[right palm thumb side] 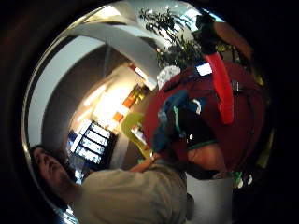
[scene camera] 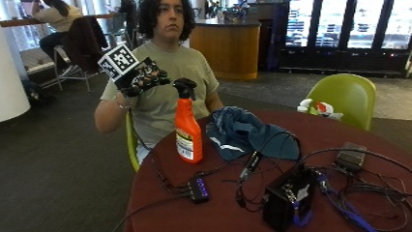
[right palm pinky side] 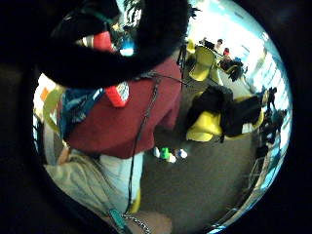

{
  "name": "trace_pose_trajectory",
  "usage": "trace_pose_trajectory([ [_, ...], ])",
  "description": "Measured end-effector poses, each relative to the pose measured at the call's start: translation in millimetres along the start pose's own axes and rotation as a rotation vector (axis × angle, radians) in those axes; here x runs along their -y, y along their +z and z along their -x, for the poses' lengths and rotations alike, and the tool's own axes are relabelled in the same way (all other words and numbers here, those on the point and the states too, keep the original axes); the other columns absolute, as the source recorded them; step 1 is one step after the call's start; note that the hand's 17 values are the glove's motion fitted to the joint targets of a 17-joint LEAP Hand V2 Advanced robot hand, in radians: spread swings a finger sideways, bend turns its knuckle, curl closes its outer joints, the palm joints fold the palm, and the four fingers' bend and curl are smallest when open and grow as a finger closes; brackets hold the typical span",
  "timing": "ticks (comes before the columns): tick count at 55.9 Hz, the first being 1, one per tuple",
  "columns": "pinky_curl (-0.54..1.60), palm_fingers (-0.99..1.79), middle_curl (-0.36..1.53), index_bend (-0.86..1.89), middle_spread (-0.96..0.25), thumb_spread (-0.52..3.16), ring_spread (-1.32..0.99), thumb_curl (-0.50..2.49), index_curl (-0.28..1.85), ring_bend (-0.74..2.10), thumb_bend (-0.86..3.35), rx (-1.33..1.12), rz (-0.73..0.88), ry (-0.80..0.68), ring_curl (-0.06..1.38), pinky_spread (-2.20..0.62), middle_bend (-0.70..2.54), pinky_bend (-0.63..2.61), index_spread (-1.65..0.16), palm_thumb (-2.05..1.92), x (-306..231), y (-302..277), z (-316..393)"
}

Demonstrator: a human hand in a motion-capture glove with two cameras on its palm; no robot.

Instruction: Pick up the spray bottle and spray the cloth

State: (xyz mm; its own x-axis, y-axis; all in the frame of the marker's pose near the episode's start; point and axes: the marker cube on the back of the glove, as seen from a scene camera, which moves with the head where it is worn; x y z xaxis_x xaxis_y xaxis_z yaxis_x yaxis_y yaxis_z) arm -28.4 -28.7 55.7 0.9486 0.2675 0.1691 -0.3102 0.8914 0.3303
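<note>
Though raised — hands (scene camera: 143,76) beside spray bottle (scene camera: 188,128)

Daylit room, bright windows behind; palm views blurred, windows glaring.

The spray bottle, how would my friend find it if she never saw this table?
Look at the round dark red table. Near its edge by the seated person stands the spray bottle, upright beside a crumpled blue cloth. It is the only tall bright orange thing, with a black trigger top.
</note>
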Motion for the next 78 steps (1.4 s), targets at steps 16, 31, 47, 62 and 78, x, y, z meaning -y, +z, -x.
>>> trace_pose_trajectory([
  [16,0.34,0.31,0.39,0.19,0.01,1.14,0.0,0.5,0.41,0.23,-0.04,-0.2,0.204,0.041,0.33,0.23,0.16,0.3,-0.42,0.52,-26,-25,-7],
  [31,0.34,0.32,0.34,0.18,0.02,1.11,0.0,0.43,0.37,0.2,-0.03,-0.153,0.185,0.095,0.32,0.23,0.17,0.25,-0.42,0.48,-20,-25,-18],
  [47,0.34,0.38,0.32,0.16,0.06,1.1,0.02,0.42,0.34,0.21,-0.01,0.102,0.107,0.093,0.31,0.23,0.19,0.23,-0.39,0.59,23,3,-19],
  [62,0.37,0.42,0.33,0.09,0.08,1.07,0.03,0.41,0.26,0.32,-0.03,0.491,-0.002,0.225,0.35,0.22,0.19,0.31,-0.31,0.62,80,47,-24],
  [78,0.38,0.41,0.35,0.09,0.1,0.96,0.03,0.4,0.21,0.39,-0.03,0.729,-0.196,0.335,0.37,0.2,0.22,0.36,-0.21,0.62,134,97,-33],
])
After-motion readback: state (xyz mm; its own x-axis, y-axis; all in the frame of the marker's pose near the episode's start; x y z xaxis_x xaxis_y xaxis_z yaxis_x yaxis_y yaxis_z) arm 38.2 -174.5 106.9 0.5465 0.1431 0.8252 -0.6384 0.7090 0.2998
